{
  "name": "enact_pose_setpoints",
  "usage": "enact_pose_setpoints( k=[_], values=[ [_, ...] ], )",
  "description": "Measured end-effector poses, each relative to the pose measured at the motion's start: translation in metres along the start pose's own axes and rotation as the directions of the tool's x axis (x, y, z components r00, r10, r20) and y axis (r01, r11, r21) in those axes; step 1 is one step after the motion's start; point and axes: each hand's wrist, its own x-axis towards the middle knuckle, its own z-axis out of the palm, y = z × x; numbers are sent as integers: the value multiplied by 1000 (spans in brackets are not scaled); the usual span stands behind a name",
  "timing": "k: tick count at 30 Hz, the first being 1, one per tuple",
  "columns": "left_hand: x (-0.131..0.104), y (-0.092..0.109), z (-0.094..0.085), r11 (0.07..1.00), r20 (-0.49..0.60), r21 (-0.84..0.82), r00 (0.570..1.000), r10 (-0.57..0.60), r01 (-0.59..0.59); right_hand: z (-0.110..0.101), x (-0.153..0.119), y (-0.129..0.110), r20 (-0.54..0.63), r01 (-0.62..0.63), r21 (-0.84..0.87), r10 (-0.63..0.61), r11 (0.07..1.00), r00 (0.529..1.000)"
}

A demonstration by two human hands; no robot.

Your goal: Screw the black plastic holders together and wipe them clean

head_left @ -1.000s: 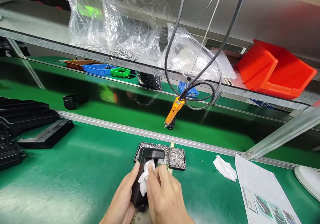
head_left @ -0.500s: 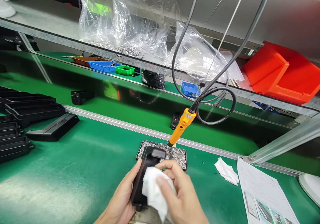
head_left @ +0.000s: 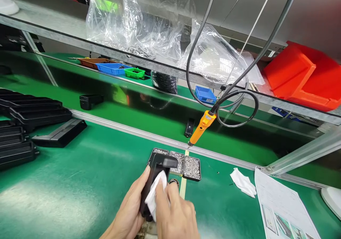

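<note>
A black plastic housing is gripped along its left side by my left hand, held tilted above the green bench. My right hand presses a folded white cloth against the housing's face, fingers bunched over it. Just behind the housing sit small black trays of tiny metal screws, one of them partly hidden by it. An orange electric screwdriver hangs from a cable above the trays, its tip pointing down and left.
Stacked black housings lie at the left, with a single one beside them. To the right are another white cloth and a printed sheet. A shelf overhead carries clear plastic bags and a red bin.
My right hand has moved left and turned over, pressing the cloth down onto the housing. The housing has tilted slightly. The screwdriver appears a little higher and further right in view.
</note>
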Motion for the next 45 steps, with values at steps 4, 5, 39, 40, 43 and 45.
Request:
enact_pose_setpoints(
  k=[4, 5, 39, 40, 43, 45],
  values=[
    [-1, -1, 1, 1000, 18, -13, 1000, -13, 13, 0, 3, 0, -85, -11, -11, 10, 1000, 996],
    [-1, -1, 1, 1000, 18, -15, 1000, -5, 6, -2, 5, 1, -51, 24, -1, -24, 1000, 998],
    [3, 4, 3, 991, -28, -25, 991, -134, 133, -40, 26, 30, 227, -180, 593, 51, 784, 973],
    [4, 5, 3, 992, -27, -24, 992, -127, 126, -47, 30, 35, 286, -247, 647, 71, 722, 956],
    [4, 5, 2, 996, -23, -16, 996, -83, 83, -58, 38, 48, 387, -336, 698, 63, 633, 920],
    [4, 3, 2, 996, -21, -20, 996, -82, 81, -55, 38, 51, 405, -365, 676, 90, 641, 910]
  ],
)
